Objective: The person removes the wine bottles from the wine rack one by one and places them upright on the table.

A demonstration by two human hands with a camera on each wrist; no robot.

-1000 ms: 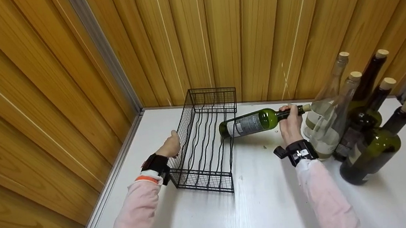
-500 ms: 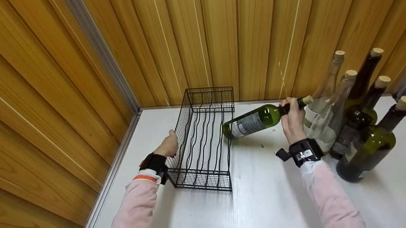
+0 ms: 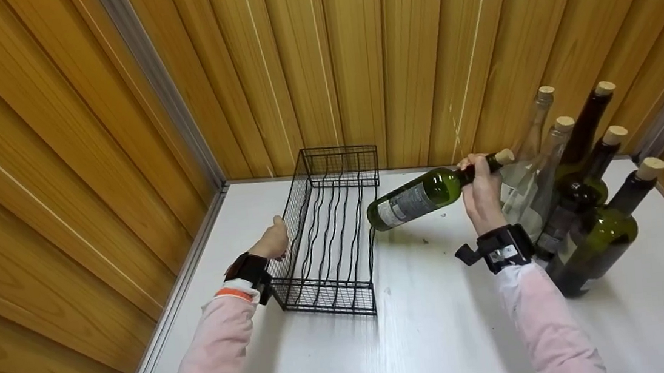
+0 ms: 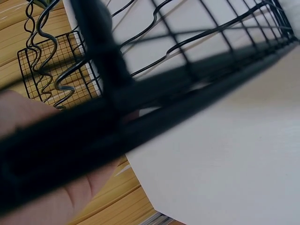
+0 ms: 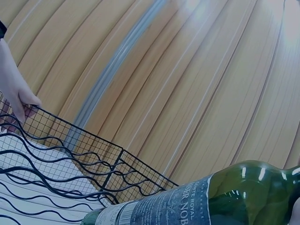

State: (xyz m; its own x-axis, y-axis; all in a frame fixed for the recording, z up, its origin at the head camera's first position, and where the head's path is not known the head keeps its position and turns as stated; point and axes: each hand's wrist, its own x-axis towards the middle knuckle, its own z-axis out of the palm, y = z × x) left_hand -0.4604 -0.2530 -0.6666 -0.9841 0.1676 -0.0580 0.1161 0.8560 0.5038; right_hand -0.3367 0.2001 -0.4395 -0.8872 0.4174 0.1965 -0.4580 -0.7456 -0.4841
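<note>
A black wire wine rack (image 3: 327, 293) with wavy rods stands on the white table. My left hand (image 3: 273, 239) grips its left mesh side, thumb over the top edge, as the right wrist view also shows. In the left wrist view, a blurred dark bar (image 4: 112, 108) of the rack crosses in front of the hand (image 4: 51, 201). My right hand (image 3: 482, 193) holds a green wine bottle (image 3: 410, 203) by its neck, fingers curled round it. The bottle lies tilted, corked neck higher and to the right, its base overlapping the rack's right edge. Its dark label (image 5: 164, 206) shows in the right wrist view.
Two clear corked bottles (image 3: 524, 192) and several dark ones, among them a green bottle (image 3: 607, 233) at the front, stand upright just right of my right hand. Wood-panelled walls (image 3: 350, 57) rise behind and to the left of the white table (image 3: 431, 335).
My right hand has drawn the bottle a little rightward, so its base has shifted out toward the rack's right edge, and the neck has risen. My left hand keeps its grip. The head view shifted slightly.
</note>
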